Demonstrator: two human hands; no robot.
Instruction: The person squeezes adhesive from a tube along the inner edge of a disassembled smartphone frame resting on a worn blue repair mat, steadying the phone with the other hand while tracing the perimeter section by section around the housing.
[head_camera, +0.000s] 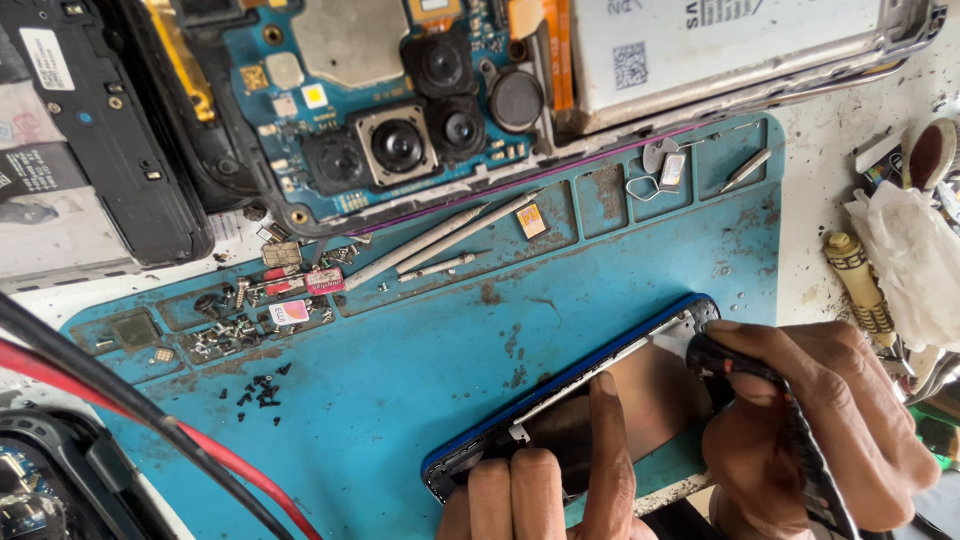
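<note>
Pinching a thin dark tool, the right hand has its thumb and forefinger closed around the shaft, with the tip at the far right corner of a blue-edged phone frame.

Left hand: forefinger extended and pressed flat on the frame's open inner face, the other fingers curled against its near edge, steadying it.

Phone frame: lying aslant, near right on the blue work mat, its far corner raised toward the tool.

Handling note: as a judgement, the work goes best with the tool tip kept shallow at the corner and the left forefinger holding firm, since a slip could gouge the inner face.

Mat: stained and worn, with moulded trays along its far edge holding tweezers, a small yellow card, a tray pin and loose screws.

Far side: an opened phone showing its blue board and camera modules, with a pale battery to the right.

Left: red and black cables.

Right: a yellowish screwdriver handle and crumpled white plastic on a grimy white bench.
</note>
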